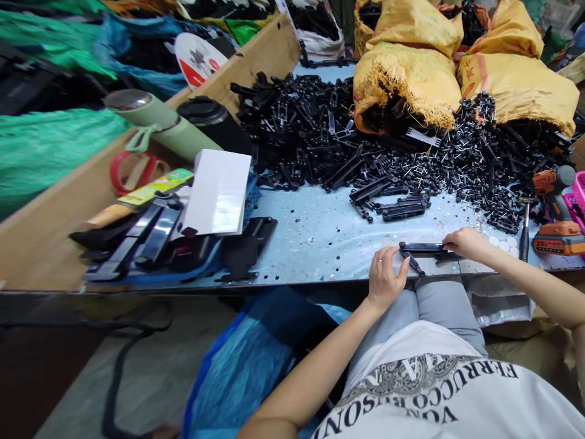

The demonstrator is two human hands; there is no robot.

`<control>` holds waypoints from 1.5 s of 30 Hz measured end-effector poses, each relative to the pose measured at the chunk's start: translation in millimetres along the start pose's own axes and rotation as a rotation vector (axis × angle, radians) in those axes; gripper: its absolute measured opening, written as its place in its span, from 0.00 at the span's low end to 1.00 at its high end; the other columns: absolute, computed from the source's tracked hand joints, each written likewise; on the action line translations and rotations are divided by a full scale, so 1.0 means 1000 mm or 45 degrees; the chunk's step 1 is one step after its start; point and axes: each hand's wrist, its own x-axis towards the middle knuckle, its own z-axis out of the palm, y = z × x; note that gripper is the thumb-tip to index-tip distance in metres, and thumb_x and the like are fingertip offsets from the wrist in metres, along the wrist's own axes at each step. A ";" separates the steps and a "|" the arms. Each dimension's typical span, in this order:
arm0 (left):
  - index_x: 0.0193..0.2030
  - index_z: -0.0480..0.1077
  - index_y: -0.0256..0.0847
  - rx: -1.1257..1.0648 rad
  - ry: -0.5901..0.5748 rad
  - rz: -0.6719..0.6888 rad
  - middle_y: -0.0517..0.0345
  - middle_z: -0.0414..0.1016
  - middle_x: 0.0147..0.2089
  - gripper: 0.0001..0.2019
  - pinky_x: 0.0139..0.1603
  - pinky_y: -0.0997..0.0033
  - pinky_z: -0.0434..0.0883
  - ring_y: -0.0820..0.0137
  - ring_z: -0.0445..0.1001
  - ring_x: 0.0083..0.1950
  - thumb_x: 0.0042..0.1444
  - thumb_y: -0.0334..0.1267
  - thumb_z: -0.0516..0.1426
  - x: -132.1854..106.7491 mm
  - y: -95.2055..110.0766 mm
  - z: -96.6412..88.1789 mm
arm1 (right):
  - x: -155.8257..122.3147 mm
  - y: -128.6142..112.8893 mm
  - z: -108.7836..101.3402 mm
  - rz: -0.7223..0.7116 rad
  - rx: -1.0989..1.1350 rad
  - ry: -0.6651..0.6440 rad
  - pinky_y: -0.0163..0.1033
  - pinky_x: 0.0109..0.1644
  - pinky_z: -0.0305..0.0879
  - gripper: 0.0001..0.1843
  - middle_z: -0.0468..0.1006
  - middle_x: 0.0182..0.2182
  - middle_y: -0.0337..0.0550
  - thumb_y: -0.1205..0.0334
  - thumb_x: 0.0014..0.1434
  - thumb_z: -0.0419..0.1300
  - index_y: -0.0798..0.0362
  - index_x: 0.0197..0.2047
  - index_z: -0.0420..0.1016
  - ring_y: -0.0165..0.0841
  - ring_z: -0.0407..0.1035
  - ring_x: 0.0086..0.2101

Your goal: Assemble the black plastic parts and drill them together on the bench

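Observation:
My left hand [385,280] rests at the near edge of the pale blue table [320,238], fingers curled around a small black plastic piece [414,262]. My right hand [466,244] pinches the right end of a long black plastic bar [421,247] lying flat on the table between both hands. A few similar black bars [402,210] lie just beyond. A big heap of black plastic parts [347,140] covers the far half of the table.
Yellow woven sacks [411,67] spill parts at the back. An orange cordless drill [555,207] and a hammer [524,235] lie at right. A white box [218,192], red scissors [134,167], a green tube [159,125] and black trays sit at left. A blue bag [247,360] lies below the table.

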 end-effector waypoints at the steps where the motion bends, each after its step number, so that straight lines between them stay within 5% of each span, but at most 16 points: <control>1: 0.40 0.68 0.36 0.047 -0.089 -0.057 0.48 0.73 0.36 0.12 0.41 0.64 0.70 0.63 0.72 0.42 0.59 0.43 0.52 -0.002 0.004 -0.002 | 0.001 -0.005 0.004 -0.037 0.042 0.079 0.38 0.43 0.67 0.13 0.80 0.39 0.49 0.60 0.62 0.55 0.53 0.46 0.77 0.39 0.74 0.40; 4: 0.29 0.71 0.38 0.228 -0.443 -0.293 0.51 0.73 0.28 0.16 0.35 0.67 0.68 0.63 0.74 0.35 0.59 0.47 0.51 -0.006 0.018 -0.004 | 0.010 -0.028 0.021 -0.277 0.214 0.405 0.40 0.53 0.64 0.23 0.70 0.54 0.52 0.53 0.64 0.51 0.54 0.59 0.66 0.38 0.68 0.51; 7: 0.31 0.74 0.38 0.315 -0.713 -0.490 0.49 0.76 0.30 0.17 0.35 0.67 0.68 0.62 0.76 0.35 0.58 0.48 0.51 -0.003 0.034 0.004 | 0.025 -0.047 0.042 -0.484 0.347 0.524 0.43 0.56 0.63 0.25 0.65 0.58 0.49 0.52 0.66 0.47 0.51 0.63 0.60 0.37 0.64 0.54; 14: 0.37 0.76 0.33 0.363 -0.863 -0.668 0.41 0.78 0.35 0.18 0.38 0.65 0.68 0.58 0.77 0.38 0.58 0.43 0.49 0.012 0.047 0.027 | 0.041 -0.047 0.063 -0.415 0.350 0.526 0.42 0.49 0.67 0.24 0.73 0.46 0.49 0.55 0.68 0.43 0.52 0.63 0.60 0.36 0.69 0.44; 21: 0.36 0.74 0.35 0.367 -0.838 -0.425 0.46 0.77 0.34 0.15 0.37 0.67 0.67 0.61 0.76 0.37 0.59 0.42 0.50 0.004 0.036 0.015 | 0.035 -0.054 0.062 -0.393 0.211 0.590 0.48 0.50 0.67 0.22 0.69 0.53 0.53 0.56 0.67 0.43 0.54 0.59 0.65 0.40 0.68 0.47; 26: 0.41 0.71 0.37 0.219 -0.593 0.167 0.44 0.74 0.42 0.15 0.45 0.63 0.66 0.59 0.70 0.48 0.59 0.46 0.52 0.022 0.027 0.016 | -0.009 -0.011 0.076 -0.313 0.291 0.997 0.51 0.58 0.61 0.25 0.60 0.60 0.56 0.55 0.65 0.49 0.53 0.63 0.58 0.42 0.58 0.58; 29: 0.50 0.66 0.36 0.108 -0.684 0.452 0.43 0.71 0.48 0.22 0.50 0.59 0.63 0.57 0.67 0.53 0.55 0.50 0.55 0.039 0.027 0.034 | -0.029 0.019 0.091 -0.282 0.261 0.910 0.49 0.53 0.66 0.27 0.66 0.56 0.55 0.54 0.64 0.51 0.52 0.64 0.57 0.42 0.64 0.53; 33: 0.51 0.64 0.36 0.062 -0.905 0.395 0.48 0.72 0.43 0.21 0.46 0.63 0.65 0.60 0.69 0.47 0.55 0.48 0.56 0.048 0.029 0.057 | -0.028 0.040 0.104 -0.298 0.272 0.706 0.47 0.47 0.68 0.25 0.74 0.46 0.53 0.54 0.64 0.51 0.51 0.62 0.60 0.39 0.70 0.44; 40: 0.50 0.64 0.36 0.035 -0.872 0.406 0.47 0.70 0.46 0.23 0.47 0.62 0.63 0.59 0.67 0.50 0.53 0.51 0.58 0.043 0.027 0.057 | -0.011 0.067 0.094 -0.655 0.306 0.564 0.39 0.39 0.67 0.23 0.74 0.34 0.47 0.53 0.63 0.53 0.54 0.59 0.64 0.34 0.67 0.35; 45: 0.50 0.64 0.36 0.056 -0.896 0.371 0.47 0.70 0.46 0.22 0.46 0.61 0.63 0.58 0.67 0.50 0.55 0.49 0.56 0.043 0.032 0.057 | -0.011 0.067 0.092 -0.623 0.273 0.531 0.38 0.39 0.65 0.23 0.74 0.33 0.46 0.52 0.64 0.52 0.53 0.58 0.66 0.33 0.67 0.34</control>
